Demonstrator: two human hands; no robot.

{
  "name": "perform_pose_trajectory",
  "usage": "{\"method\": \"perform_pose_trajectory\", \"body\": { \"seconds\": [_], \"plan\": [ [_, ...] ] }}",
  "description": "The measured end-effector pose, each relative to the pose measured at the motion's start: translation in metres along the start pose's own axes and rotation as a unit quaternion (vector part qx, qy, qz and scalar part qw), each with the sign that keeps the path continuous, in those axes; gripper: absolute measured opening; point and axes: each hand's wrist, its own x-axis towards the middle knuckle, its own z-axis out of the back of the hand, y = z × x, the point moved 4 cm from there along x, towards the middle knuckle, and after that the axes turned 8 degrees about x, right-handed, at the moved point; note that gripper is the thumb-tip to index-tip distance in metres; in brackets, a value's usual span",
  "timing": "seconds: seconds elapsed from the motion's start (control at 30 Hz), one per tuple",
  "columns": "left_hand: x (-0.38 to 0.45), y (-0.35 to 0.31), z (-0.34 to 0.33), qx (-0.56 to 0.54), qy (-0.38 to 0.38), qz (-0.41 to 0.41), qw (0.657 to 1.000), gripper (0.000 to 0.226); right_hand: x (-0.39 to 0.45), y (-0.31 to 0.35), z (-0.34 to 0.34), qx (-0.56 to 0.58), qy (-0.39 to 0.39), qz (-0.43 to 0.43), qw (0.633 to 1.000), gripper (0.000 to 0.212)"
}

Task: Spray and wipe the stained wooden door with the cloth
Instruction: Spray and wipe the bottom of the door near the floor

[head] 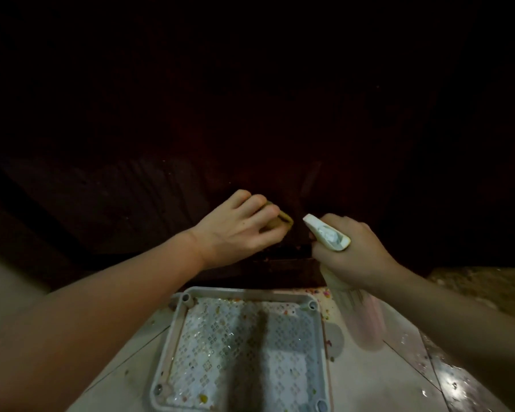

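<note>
The scene is dim, with the upper half nearly black: the dark wooden door (161, 188) keeps only a faint reddish grain near its lower edge and sinks into darkness at the top and corners. What light there is falls from the camera's side onto the left hand (238, 230), the right hand (351, 251) and the pale floor (414, 352), where small wet glints shine at lower right, and a soft dark shadow runs down the middle of the white perforated tray (173, 346). The lower body of the spray bottle (327, 233) is smeared by motion blur, and the wide lens bends the forearms and the tray outward at the edges.
</note>
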Motion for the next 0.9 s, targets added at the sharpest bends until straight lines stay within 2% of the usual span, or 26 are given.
{"method": "perform_pose_trajectory", "body": {
  "seconds": [0.07,0.13,0.27,0.4,0.5,0.73,0.8,0.9],
  "plan": [
    [-0.003,0.011,0.012,-0.028,-0.007,0.056,0.998,0.027,0.004,0.016,-0.008,0.02,-0.012,0.018,1.0,0.01],
    [-0.006,0.019,0.022,-0.058,0.0,0.103,0.993,0.033,0.003,0.031,-0.014,0.034,-0.022,0.032,0.999,0.016],
    [-0.014,0.031,0.043,-0.096,0.067,0.206,0.972,0.036,0.003,0.054,-0.026,0.061,-0.02,0.059,0.996,0.014],
    [-0.023,0.038,0.06,-0.097,0.108,0.244,0.959,0.026,0.003,0.07,-0.037,0.084,-0.012,0.072,0.994,0.011],
    [-0.03,0.05,0.073,-0.075,0.121,0.261,0.955,0.036,0.0,0.077,-0.042,0.082,-0.009,0.079,0.993,0.009],
    [-0.046,0.083,0.091,-0.052,0.046,0.414,0.907,0.032,0.0,0.093,-0.037,-0.006,-0.05,0.101,0.994,0.031],
    [-0.055,0.085,0.089,-0.059,0.039,0.438,0.896,0.033,0.002,0.097,-0.033,0.008,-0.056,0.095,0.994,0.03],
    [-0.07,0.088,0.088,-0.06,0.039,0.456,0.887,0.035,0.004,0.104,-0.034,0.005,-0.009,0.086,0.996,0.024]
  ]
}}
